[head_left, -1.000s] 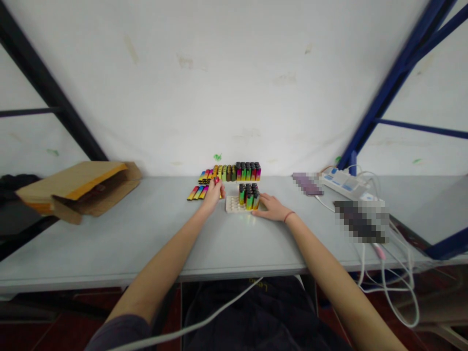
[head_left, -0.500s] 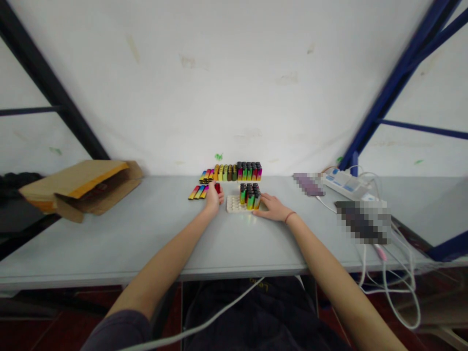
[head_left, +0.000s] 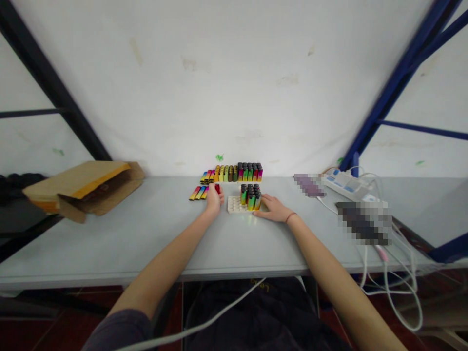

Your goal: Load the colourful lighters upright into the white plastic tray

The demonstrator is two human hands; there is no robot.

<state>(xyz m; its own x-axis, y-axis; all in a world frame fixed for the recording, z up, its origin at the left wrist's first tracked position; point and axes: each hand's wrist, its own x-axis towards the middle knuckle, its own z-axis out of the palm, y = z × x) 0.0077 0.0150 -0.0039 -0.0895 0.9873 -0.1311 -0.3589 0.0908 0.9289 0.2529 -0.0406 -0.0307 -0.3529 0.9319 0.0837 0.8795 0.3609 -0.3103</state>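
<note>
My left hand (head_left: 213,199) is closed around a red lighter (head_left: 218,188), whose lower part the fingers hide. Just left of it lie several flat, rainbow-coloured sleeves (head_left: 199,193), with more of them (head_left: 207,176) behind. A white tray (head_left: 237,204) with round holes stands between my hands. Upright lighters with black tops and bright gradient bodies (head_left: 251,197) fill its right part, while holes show on the left. My right hand (head_left: 275,209) grips the tray's right end, thumb at the front corner and fingers along the side against the lighters.
Behind the tray, a row of yellow-green pieces (head_left: 225,173) adjoins black-topped lighters (head_left: 250,172) by the wall. An open cardboard box (head_left: 84,187) lies at left. A power strip (head_left: 343,181), two blurred-out devices and white cables (head_left: 385,292) occupy the right side.
Both hands keep nearly the same place, the left still round the red lighter and the right at the tray. The whole view has shifted very slightly.
</note>
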